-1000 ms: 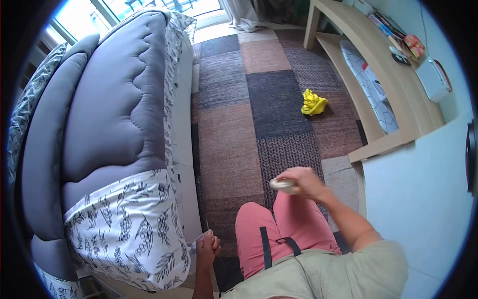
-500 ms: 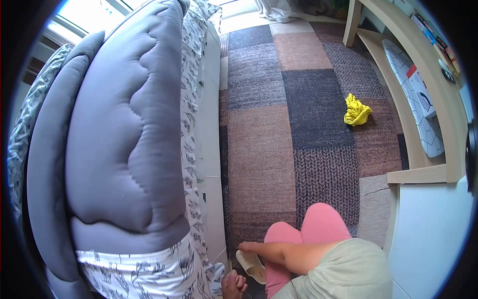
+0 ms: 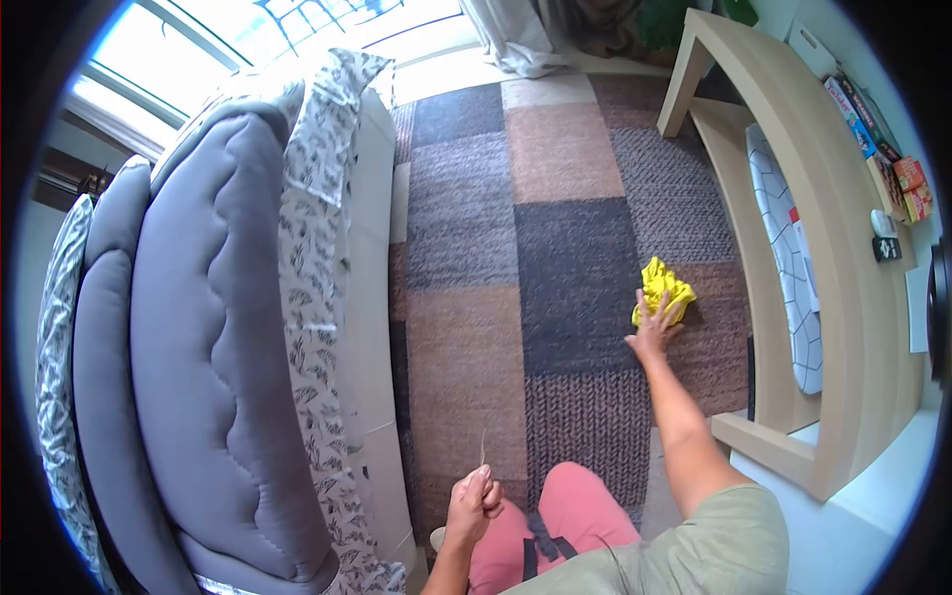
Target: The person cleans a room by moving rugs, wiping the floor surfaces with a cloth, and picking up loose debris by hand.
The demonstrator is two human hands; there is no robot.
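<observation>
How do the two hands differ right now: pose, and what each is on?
The right hand is stretched far out over the rug, fingers spread, touching the crumpled yellow cloth. The left hand stays close to the body, beside the sofa, curled in a fist that pinches a thin straw-like stem pointing up. The right arm is extended; the left is bent. Both are bare.
</observation>
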